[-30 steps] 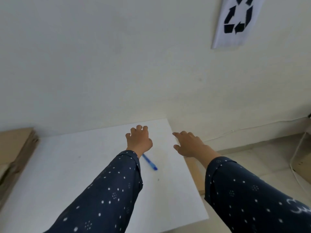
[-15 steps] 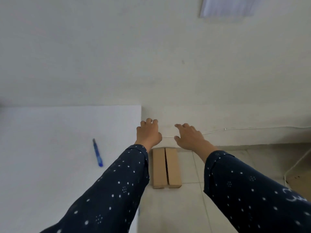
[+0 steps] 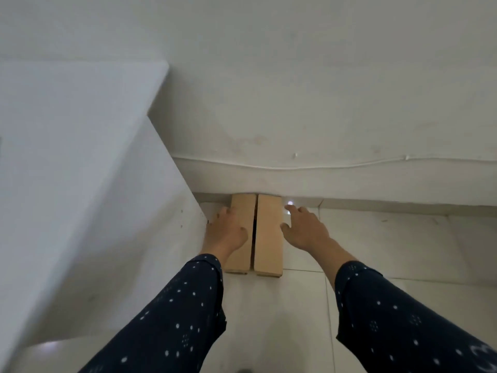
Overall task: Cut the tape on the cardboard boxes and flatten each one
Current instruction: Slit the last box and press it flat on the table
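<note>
Head view. The cardboard box (image 3: 269, 235) sits on the tiled floor (image 3: 390, 251), in the corner formed by the wall (image 3: 295, 76) and the white side panel below the tabletop (image 3: 67, 117). The box is long and narrow. Its long axis runs straight away from the person toward the wall, with the far short end against the base of the wall and the near short end pointing back at the person. The top is made of two long cardboard panels lying side by side, parted by a dark slit that follows the long axis from end to end. No tape can be made out at this sharpness.

The left hand (image 3: 227, 232) lies on the left panel, back upward, thumb on the cardboard close to the slit, fingers bent toward the box's outer left edge. It cannot be told whether those fingers close round the edge or merely rest there.

The right hand (image 3: 304, 230) is just beside the right long side of the box, above the floor, fingers straight and spread, holding nothing. The thumb is at the box's right edge; contact cannot be confirmed. The index finger points toward the wall, its tip near a small bright spot on the floor (image 3: 290, 203).

Both arms wear dark blue sleeves (image 3: 403, 319) with white dots. A thin white cable (image 3: 309, 167) runs along the wall above the skirting, beyond the box. The tabletop area is blurred.
</note>
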`<state>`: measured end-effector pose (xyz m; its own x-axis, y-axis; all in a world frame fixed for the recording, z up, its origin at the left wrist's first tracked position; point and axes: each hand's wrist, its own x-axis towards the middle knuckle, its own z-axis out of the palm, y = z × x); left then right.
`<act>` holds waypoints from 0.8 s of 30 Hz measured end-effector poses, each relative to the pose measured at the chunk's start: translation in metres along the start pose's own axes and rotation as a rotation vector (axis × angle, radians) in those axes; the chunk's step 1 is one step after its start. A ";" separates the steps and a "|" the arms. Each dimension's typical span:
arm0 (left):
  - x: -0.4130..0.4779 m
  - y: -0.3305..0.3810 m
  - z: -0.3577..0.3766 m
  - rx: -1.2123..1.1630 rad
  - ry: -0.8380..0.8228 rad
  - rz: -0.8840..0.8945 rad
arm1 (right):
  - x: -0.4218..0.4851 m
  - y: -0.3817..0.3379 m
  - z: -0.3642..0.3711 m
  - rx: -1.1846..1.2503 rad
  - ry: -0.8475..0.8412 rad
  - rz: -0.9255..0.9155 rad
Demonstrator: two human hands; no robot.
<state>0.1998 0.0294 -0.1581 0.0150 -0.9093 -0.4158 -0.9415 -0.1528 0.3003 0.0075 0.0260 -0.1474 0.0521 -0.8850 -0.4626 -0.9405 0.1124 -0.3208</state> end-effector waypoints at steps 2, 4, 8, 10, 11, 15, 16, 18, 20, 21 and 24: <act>0.031 -0.020 0.062 -0.033 -0.012 -0.051 | 0.036 0.030 0.059 0.033 -0.017 0.017; 0.060 -0.042 0.121 -0.059 -0.030 -0.099 | 0.069 0.056 0.117 0.069 -0.031 0.030; 0.116 -0.085 0.217 -0.083 -0.037 -0.177 | 0.126 0.097 0.218 0.154 -0.045 0.075; 0.139 -0.104 0.251 -0.127 -0.026 -0.222 | 0.148 0.111 0.255 0.225 -0.064 0.112; 0.147 -0.112 0.265 -0.168 -0.019 -0.245 | 0.157 0.117 0.270 0.267 -0.075 0.129; 0.169 -0.137 0.298 -0.452 -0.012 -0.327 | 0.187 0.123 0.301 0.484 -0.101 0.196; 0.172 -0.141 0.299 -0.503 -0.026 -0.354 | 0.190 0.121 0.304 0.557 -0.107 0.224; 0.175 -0.143 0.300 -0.555 -0.037 -0.383 | 0.196 0.117 0.310 0.693 -0.079 0.261; 0.173 -0.141 0.299 -0.532 -0.033 -0.378 | 0.194 0.110 0.313 0.750 -0.034 0.287; 0.172 -0.139 0.298 -0.499 -0.021 -0.376 | 0.192 0.107 0.313 0.751 -0.011 0.292; 0.161 -0.127 0.285 -0.437 0.024 -0.369 | 0.179 0.100 0.303 0.722 0.034 0.292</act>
<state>0.2256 0.0122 -0.5080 0.3285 -0.7733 -0.5423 -0.6459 -0.6029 0.4684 0.0244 0.0160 -0.5130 -0.1851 -0.7863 -0.5894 -0.4622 0.5990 -0.6539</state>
